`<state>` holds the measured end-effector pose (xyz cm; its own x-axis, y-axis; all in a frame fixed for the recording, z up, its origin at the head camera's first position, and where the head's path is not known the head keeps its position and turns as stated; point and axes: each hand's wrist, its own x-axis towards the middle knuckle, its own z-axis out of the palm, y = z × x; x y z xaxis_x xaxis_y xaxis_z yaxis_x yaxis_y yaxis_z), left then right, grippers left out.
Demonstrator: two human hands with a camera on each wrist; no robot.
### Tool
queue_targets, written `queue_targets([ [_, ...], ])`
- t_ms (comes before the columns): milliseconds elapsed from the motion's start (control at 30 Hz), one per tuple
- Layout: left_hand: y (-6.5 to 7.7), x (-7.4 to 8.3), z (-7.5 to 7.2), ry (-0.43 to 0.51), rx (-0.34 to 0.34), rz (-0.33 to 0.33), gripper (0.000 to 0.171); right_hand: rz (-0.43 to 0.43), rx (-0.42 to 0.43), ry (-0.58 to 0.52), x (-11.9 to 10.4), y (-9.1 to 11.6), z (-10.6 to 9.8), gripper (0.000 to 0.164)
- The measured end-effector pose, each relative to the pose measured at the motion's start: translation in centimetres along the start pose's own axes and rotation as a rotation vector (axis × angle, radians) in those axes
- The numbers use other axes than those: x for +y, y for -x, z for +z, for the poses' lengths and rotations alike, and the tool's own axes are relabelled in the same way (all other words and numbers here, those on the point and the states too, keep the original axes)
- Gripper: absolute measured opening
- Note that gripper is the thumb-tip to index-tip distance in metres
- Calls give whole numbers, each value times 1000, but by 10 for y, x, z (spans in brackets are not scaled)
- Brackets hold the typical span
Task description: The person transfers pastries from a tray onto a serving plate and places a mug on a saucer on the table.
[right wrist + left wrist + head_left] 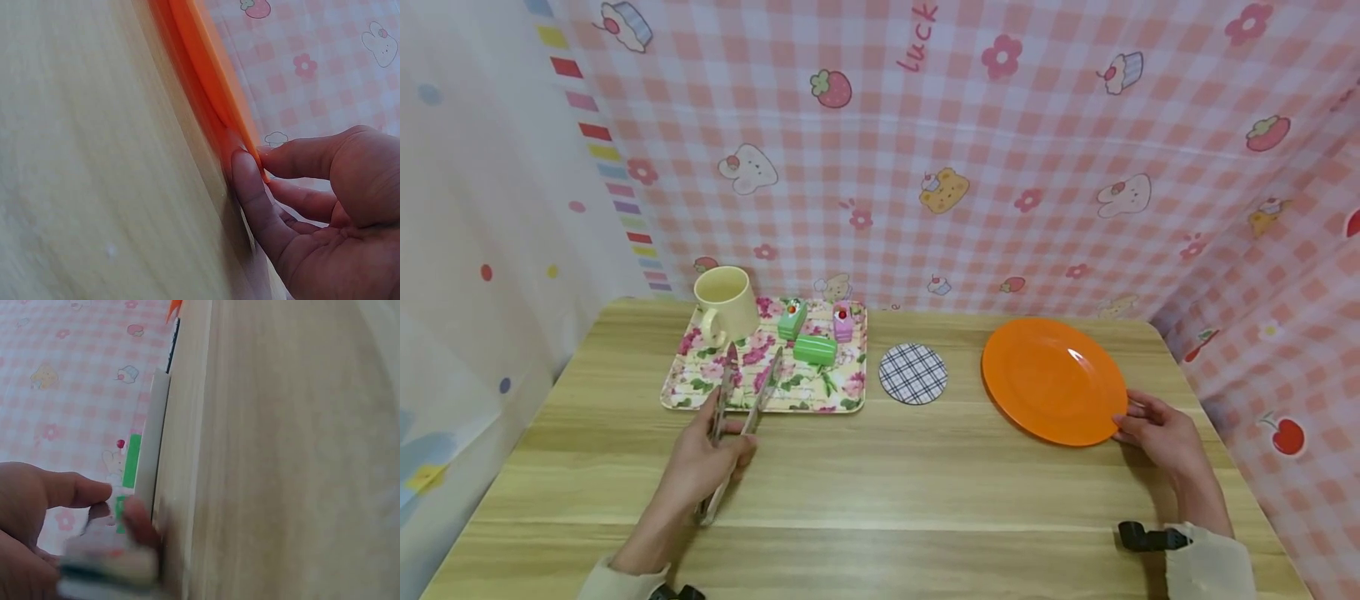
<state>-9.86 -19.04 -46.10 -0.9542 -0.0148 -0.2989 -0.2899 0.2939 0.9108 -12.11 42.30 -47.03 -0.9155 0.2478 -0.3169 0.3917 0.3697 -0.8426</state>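
My left hand (696, 462) grips metal tongs (764, 392), their arms spread apart over the front of a floral tray (808, 398). Nothing sits between the tong tips. On that tray are a green roll cake (815, 351), a green cake slice (791, 322) topped with a red berry, a pink cake slice (843, 325) and a cream mug (730, 310). My right hand (1172, 437) pinches the right rim of an orange plate (1056, 383). In the right wrist view, the thumb (249, 178) lies on one face of the plate, with fingers behind it.
Between tray and plate lies a round checked coaster (913, 373). All of this stands on a wooden table (880, 500). A pink checked cloth (880, 183) hangs right behind the table and along its right side; a pale curtain (482, 208) hangs at the left.
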Motion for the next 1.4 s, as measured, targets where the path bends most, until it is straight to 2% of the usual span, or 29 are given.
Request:
queue_targets([
  [233,2,0,-2,18,77,-32,97,-14,-8,-11,-2,2,0,71],
  [500,1,1,-7,-18,66,-7,96,-2,-7,-20,-1,1,-1,72],
  [800,0,8,-10,-33,66,73,91,-20,-11,-14,1,1,-2,70],
  [1400,-9,18,-10,-53,82,60,94,-18,-14,8,-1,2,-1,71],
])
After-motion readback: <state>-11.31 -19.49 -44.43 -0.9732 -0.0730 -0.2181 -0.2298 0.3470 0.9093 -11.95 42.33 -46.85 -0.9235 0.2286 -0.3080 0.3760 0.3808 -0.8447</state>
